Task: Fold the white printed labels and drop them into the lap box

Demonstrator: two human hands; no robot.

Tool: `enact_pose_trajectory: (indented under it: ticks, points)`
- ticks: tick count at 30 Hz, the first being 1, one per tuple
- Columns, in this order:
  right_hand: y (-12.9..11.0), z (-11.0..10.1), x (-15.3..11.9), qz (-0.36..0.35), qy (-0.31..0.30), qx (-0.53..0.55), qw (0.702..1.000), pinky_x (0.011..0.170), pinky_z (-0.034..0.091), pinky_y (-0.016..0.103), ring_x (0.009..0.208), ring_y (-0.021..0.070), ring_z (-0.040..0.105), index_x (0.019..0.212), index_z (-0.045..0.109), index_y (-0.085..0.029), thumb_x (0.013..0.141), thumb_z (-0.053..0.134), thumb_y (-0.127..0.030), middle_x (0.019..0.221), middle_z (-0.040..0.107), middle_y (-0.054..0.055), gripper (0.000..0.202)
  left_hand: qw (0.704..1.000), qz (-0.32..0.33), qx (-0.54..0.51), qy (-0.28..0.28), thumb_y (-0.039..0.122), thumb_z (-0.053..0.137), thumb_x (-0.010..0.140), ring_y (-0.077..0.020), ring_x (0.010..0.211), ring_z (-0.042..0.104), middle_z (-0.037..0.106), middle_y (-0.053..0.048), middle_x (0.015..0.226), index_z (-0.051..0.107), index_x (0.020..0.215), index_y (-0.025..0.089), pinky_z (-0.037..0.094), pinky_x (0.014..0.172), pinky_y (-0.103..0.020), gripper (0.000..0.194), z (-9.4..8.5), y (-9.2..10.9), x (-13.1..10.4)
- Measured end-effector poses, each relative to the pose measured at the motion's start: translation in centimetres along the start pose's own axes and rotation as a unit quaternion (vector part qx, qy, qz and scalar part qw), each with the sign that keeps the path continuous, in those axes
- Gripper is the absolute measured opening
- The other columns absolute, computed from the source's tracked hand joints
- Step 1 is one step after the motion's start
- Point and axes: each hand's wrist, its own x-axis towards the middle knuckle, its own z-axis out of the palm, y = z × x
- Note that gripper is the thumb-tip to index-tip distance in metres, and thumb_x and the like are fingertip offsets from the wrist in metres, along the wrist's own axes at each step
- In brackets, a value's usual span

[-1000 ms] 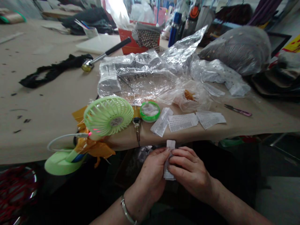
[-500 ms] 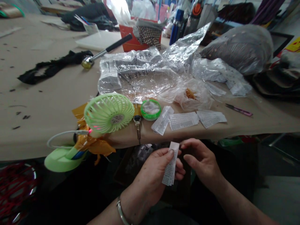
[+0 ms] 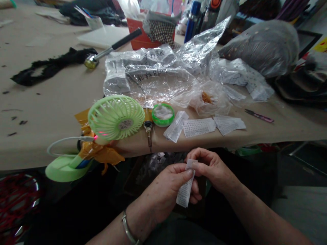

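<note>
A thin stack of white printed labels (image 3: pixel 184 194) is pinched in my left hand (image 3: pixel 166 182), thumb on top and fingers behind. My right hand (image 3: pixel 213 166) grips the upper end of the same labels between thumb and fingers. Both hands are just below the table's front edge. On the table ahead lie three fanned groups of labels: a left one (image 3: pixel 176 126), a middle one (image 3: pixel 199 127) and a right one (image 3: pixel 229 125). Beside them is a green round tub (image 3: pixel 162 115) with white, cotton-like filling. A soldering-iron-like tool (image 3: pixel 148 134) points over the edge.
A green fan (image 3: pixel 116 117) is fixed to the table edge with brown tape (image 3: pixel 103 157). Purple-handled thread snips (image 3: pixel 259 115) lie at right. Behind are clear plastic bags (image 3: pixel 153 80), a bag of rubber bands (image 3: pixel 206 98) and a hammer-like tool (image 3: pixel 112 49). Scraps fill a dark container (image 3: pixel 158 161) below.
My right hand has moved left from beside the labels and closed on their upper end. My left hand keeps its hold. The view has shifted slightly.
</note>
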Motion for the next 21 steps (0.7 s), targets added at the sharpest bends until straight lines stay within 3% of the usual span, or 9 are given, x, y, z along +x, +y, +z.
enact_pose_trajectory:
  ticks: [4, 7, 10, 13, 16, 19, 21]
  points:
    - [0.2, -0.7, 0.4, 0.010, -0.130, 0.058, 0.990, 0.067, 0.053, 0.027, 0.076, 0.0145, 0.064, 0.111, 0.060, -0.022, 0.073, 0.072, -0.036, 0.091, 0.065, 0.003, 0.043, 0.999, -0.003, -0.023, -0.030, 0.034, 0.057, 0.084, -0.0120, 0.053, 0.059, 0.059, -0.003, 0.065, 0.061, 0.078, 0.013, 0.047, 0.052, -0.022, 0.022, -0.2, -0.1, -0.3]
    - [0.8, -1.2, 1.1, 0.009, -0.197, 0.078, 0.977, 0.086, 0.051, 0.034, 0.102, 0.0211, 0.062, 0.104, 0.066, -0.020, 0.067, 0.076, -0.034, 0.119, 0.060, 0.008, 0.041, 0.998, -0.012, -0.026, -0.061, 0.033, 0.058, 0.083, -0.0119, 0.051, 0.058, 0.060, -0.003, 0.064, 0.062, 0.082, 0.013, 0.046, 0.051, -0.022, 0.021, -0.4, -0.4, -0.4]
    - [1.7, -1.3, 1.6, 0.034, -0.217, 0.120, 0.968, 0.091, 0.048, 0.039, 0.108, 0.0243, 0.059, 0.091, 0.068, -0.017, 0.063, 0.078, -0.035, 0.124, 0.057, 0.010, 0.035, 0.998, -0.022, -0.010, -0.057, 0.032, 0.056, 0.083, -0.0109, 0.048, 0.055, 0.058, -0.003, 0.061, 0.061, 0.078, 0.012, 0.044, 0.049, -0.021, 0.021, -0.3, -0.7, -0.3]
    - [2.4, -1.1, 1.8, 0.049, -0.213, 0.157, 0.963, 0.087, 0.051, 0.038, 0.104, 0.0233, 0.061, 0.086, 0.067, -0.016, 0.065, 0.077, -0.035, 0.122, 0.058, 0.010, 0.030, 0.999, -0.017, 0.003, -0.045, 0.032, 0.054, 0.085, -0.0100, 0.047, 0.053, 0.057, -0.003, 0.060, 0.059, 0.074, 0.013, 0.043, 0.049, -0.021, 0.023, -0.2, -0.9, -0.1]
    - [2.4, -0.6, 1.5, 0.032, -0.194, 0.140, 0.970, 0.086, 0.051, 0.035, 0.101, 0.0212, 0.062, 0.093, 0.066, -0.019, 0.067, 0.076, -0.034, 0.120, 0.060, 0.008, 0.033, 0.999, -0.009, 0.005, -0.032, 0.032, 0.052, 0.086, -0.0096, 0.047, 0.053, 0.055, -0.001, 0.059, 0.058, 0.073, 0.013, 0.042, 0.048, -0.021, 0.023, -0.3, -0.8, -0.1]
    - [1.7, -0.2, 0.8, -0.027, -0.101, 0.005, 0.994, 0.080, 0.054, 0.032, 0.089, 0.0173, 0.064, 0.111, 0.061, -0.022, 0.076, 0.068, -0.036, 0.107, 0.064, 0.006, 0.038, 1.000, 0.008, -0.008, -0.020, 0.034, 0.054, 0.085, -0.0100, 0.048, 0.053, 0.054, -0.001, 0.059, 0.059, 0.075, 0.014, 0.041, 0.048, -0.020, 0.023, -0.6, -0.6, -0.3]
    - [1.2, 0.1, 0.2, -0.109, -0.020, -0.145, 0.983, 0.082, 0.053, 0.033, 0.092, 0.0180, 0.063, 0.116, 0.058, -0.022, 0.082, 0.061, -0.034, 0.106, 0.064, 0.006, 0.036, 1.000, 0.020, -0.019, -0.007, 0.035, 0.057, 0.083, -0.0101, 0.049, 0.054, 0.054, -0.001, 0.060, 0.059, 0.076, 0.014, 0.041, 0.047, -0.020, 0.022, -0.7, -0.5, -0.4]
